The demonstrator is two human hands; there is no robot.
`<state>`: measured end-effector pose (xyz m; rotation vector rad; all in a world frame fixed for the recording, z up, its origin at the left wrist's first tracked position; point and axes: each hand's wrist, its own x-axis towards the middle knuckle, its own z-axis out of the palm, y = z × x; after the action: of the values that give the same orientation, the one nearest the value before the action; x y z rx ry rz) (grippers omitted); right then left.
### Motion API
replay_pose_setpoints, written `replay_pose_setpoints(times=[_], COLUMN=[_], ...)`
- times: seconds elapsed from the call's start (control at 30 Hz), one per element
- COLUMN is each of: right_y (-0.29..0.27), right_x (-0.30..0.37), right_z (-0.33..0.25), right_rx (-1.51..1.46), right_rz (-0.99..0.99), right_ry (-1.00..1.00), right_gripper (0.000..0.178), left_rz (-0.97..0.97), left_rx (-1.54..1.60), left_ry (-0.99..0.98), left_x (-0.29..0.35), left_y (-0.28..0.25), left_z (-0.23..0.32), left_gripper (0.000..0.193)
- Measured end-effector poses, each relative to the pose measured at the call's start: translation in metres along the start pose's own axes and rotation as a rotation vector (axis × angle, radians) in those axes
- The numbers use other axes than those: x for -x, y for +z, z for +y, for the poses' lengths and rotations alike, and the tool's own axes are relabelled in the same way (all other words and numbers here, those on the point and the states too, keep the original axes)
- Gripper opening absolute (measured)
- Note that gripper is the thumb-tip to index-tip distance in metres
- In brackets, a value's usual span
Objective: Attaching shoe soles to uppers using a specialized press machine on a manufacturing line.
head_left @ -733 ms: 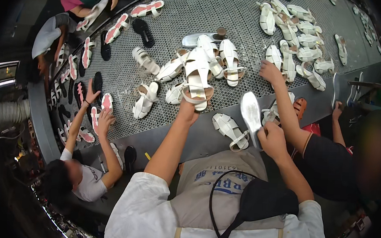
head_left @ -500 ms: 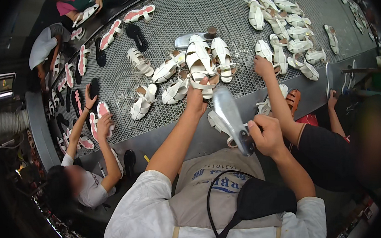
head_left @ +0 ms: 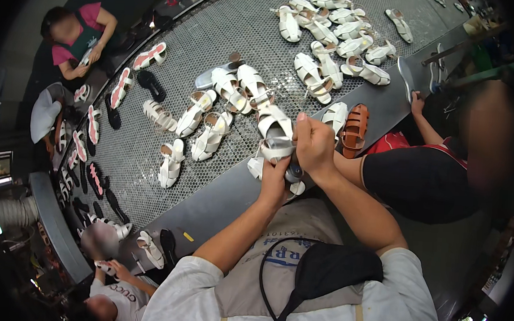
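Since the moment before, both hands had drawn in from the mesh table (head_left: 230,33) and met over its near edge: the left hand (head_left: 275,182) gripped a white sandal (head_left: 274,139) from beneath, and the right hand (head_left: 313,145) closed over its top, so the work had moved from picking to handling one shoe. Other white sandals (head_left: 211,134) lay just beyond on the table, a brown sandal (head_left: 355,129) at the near edge to the right; open mesh lay toward the far left
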<state>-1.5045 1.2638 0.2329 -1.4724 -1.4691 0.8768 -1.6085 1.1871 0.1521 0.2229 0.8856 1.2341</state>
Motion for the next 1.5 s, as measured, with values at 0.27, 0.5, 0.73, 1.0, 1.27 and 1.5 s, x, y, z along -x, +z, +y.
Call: replay_pose_setpoints(times=[0.27,0.5,0.73,1.0,1.27,1.5], right_y=[-0.044,-0.079,-0.124,-0.127,-0.134,-0.146], right_x=[0.080,0.057,0.071,0.089,0.082,0.042], right_z=[0.038,0.007,0.035,0.025,0.045,0.071], right_rx=[0.357,0.256,0.192,0.399,0.486,-0.065], right_rz=[-0.117,-0.306,-0.298,-0.188,-0.193,-0.151], right_ry=[-0.262,-0.009,-0.007,-0.136,-0.029,0.487], right_gripper=[0.072,0.074,0.072,0.072,0.061,0.040], left_rz=[-0.084,-0.294,-0.597,-0.234,-0.108,0.090], left_rx=[0.127,-0.011,0.378,-0.288,-0.374,-0.509], left_ry=[0.002,-0.178,-0.036,0.122,-0.005,0.199], left_x=[0.007,0.019,-0.040,-0.073,-0.100,-0.285], left_y=[0.006,0.030,0.029,0.084,0.077,-0.001], left_z=[-0.011,0.011,0.068,0.077,0.042,0.051], left_gripper=[0.039,0.063,0.102,0.047,0.050,0.050])
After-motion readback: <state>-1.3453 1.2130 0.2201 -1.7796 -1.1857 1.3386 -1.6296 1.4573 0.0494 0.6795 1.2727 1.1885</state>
